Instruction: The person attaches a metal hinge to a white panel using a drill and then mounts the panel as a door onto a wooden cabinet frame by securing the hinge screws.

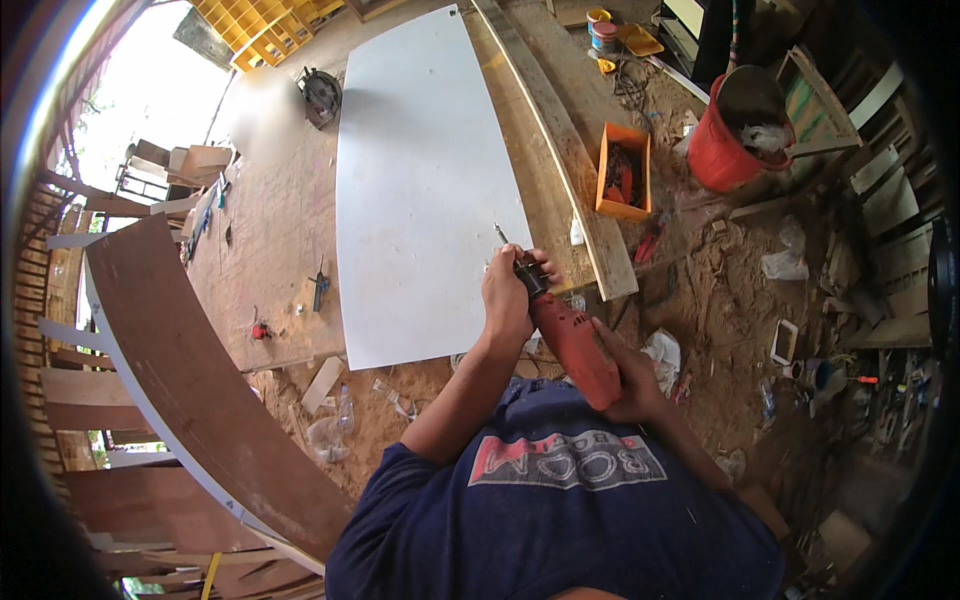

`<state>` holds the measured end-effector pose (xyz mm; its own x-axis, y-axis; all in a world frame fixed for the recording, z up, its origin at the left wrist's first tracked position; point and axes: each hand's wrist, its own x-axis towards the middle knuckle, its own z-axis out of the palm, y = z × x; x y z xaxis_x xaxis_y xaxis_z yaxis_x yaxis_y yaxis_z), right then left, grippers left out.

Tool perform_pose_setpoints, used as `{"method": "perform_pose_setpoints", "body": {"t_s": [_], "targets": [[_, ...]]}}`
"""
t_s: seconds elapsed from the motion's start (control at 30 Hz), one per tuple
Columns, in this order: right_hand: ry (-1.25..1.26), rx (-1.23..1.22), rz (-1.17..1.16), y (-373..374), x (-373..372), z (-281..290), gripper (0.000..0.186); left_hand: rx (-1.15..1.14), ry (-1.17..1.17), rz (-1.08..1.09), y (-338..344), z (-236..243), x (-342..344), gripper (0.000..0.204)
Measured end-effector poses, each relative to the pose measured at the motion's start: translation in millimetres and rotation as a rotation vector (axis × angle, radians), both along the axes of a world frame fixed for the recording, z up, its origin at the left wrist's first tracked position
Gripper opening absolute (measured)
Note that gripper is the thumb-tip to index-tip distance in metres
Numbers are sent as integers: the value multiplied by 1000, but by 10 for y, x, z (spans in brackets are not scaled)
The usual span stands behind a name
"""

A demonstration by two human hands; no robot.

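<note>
A red power drill point(575, 350) with a black front end is held close in front of my body. My left hand point(508, 290) has its fingers closed round the black chuck end. From there a thin metal bit point(500, 232) points up over the lower right part of a long white panel point(430, 180). My right hand point(632, 378) grips the rear of the red body, its fingers partly hidden behind it. The panel lies flat on a brown wooden work surface point(280, 200).
A long plank point(570, 150) lies along the panel's right side, near an orange box point(625, 172) of tools. Farther right stands a red bucket point(722, 150). A circular saw point(320, 97) rests left of the panel's far end. A curved brown board point(200, 370) leans at the left.
</note>
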<state>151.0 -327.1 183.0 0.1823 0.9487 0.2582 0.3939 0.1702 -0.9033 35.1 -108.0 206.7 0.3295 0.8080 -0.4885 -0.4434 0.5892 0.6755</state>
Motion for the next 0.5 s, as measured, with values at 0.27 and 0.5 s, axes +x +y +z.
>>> {"method": "perform_pose_setpoints", "body": {"t_s": [0.27,0.5], "targets": [[-200,-86,-74,47,-224,-148,115,-37,116,-76,91,-369,-89,34],[-78,-170,-192,186,-546,-186,113,-133,101,-225,346,-537,-43,37]]}}
